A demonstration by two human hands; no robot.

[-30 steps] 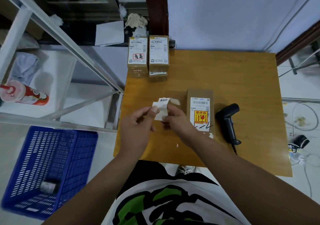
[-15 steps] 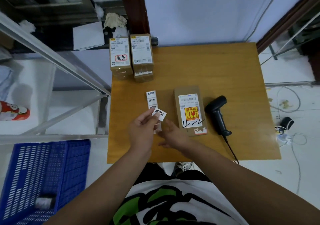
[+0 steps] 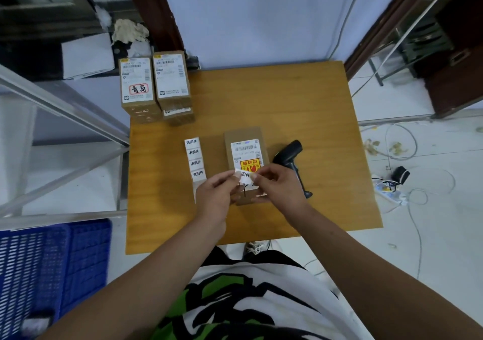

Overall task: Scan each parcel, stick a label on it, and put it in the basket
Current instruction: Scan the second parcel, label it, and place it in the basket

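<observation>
Wooden tabletop (image 3: 300, 99) fills the middle of my view. It is backed by a pale blue wall, with a metal rack to its left and white floor tiles with loose cables to its right.

Both forearms come in from the bottom edge and converge over the near centre of the wood. The left hand (image 3: 215, 196) is turned thumb-up, and its fingers (image 3: 224, 179) pinch the left end of a small white label (image 3: 245, 175). The right hand (image 3: 281, 185) mirrors it, curled fingers nipping the right end (so the label spans the gap between the two hands). The label sits over the lower half of the brown parcel (image 3: 243, 136), which lies flat mid-tabletop. I cannot tell whether the label touches the parcel.

Just left of the parcel lies a strip of labels (image 3: 194, 156), its near end hidden behind the left hand. Just right of it a black scanner (image 3: 290, 154) lies on its side, close beside the right wrist.

Other parcels (image 3: 171, 78) are stacked at the far left corner. Wood shows from the scanner out to the right edge, and along the near edge under the wrists. The blue basket (image 3: 52, 261) sits on the floor off the near left corner.
</observation>
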